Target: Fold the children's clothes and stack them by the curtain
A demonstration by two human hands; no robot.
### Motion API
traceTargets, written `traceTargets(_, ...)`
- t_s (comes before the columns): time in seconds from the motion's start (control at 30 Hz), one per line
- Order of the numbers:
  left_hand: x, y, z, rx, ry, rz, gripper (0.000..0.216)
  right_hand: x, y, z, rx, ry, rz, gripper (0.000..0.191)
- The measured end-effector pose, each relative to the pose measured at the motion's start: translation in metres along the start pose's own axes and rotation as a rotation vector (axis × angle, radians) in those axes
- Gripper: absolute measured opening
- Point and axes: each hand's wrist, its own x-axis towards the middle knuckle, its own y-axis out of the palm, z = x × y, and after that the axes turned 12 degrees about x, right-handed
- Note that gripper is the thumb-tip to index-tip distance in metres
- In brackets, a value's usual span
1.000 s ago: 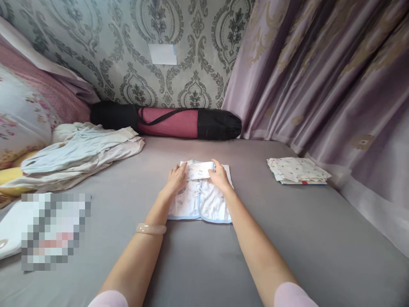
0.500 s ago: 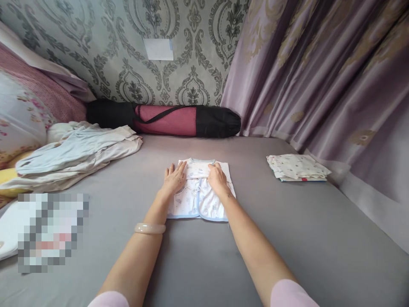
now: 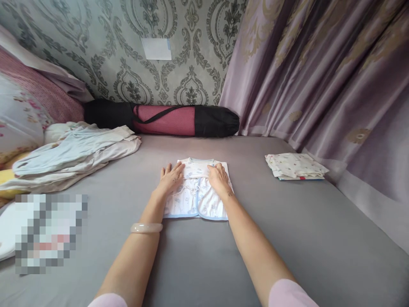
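A small white baby shirt (image 3: pixel 188 198) with pale blue trim and a faint print lies flat on the bed in front of me, its upper part covered by a folded band of cloth. My left hand (image 3: pixel 171 177) rests on the shirt's left side, open, palm down with fingers spread. On the right side, my right hand (image 3: pixel 219 177) is closed, fingers curled and thumb against the cloth near the shoulder. The tips of its fingers are partly hidden.
Folded printed cloths (image 3: pixel 295 166) lie at the right. Crumpled pale clothes (image 3: pixel 76 149) and a blurred-out item (image 3: pixel 51 234) are at the left. A black and pink long bag (image 3: pixel 166 119) lies along the wall, beside purple curtains (image 3: pixel 281 76). The bed sheet (image 3: pixel 191 264) is grey.
My left hand has slid slightly left and its fingers are a bit more spread. My right hand stays nearly in place on the shirt. The view has shifted slightly.
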Motion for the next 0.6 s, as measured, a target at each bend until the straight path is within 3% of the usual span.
traceTargets(0.33, 0.006, -0.002, 0.008, -0.118, -0.001, 0.03, 0.051, 0.009, -0.01, -0.02, 0.141, 0.022, 0.006, 0.039)
traceTargets(0.47, 0.002, -0.02, -0.011, -0.133, -0.025, -0.043, 0.052, 0.01, -0.016, -0.018, 0.133, -0.03, -0.095, 0.044)
traceTargets(0.53, -0.001, -0.022, -0.027, -0.071, 0.027, -0.137, 0.051, 0.009, -0.015, -0.014, 0.09, -0.101, -0.142, 0.047)
traceTargets(0.6, -0.003, -0.017, -0.041, 0.005, 0.119, -0.198, 0.05, 0.006, -0.01, -0.009, 0.054, -0.169, -0.093, 0.051)
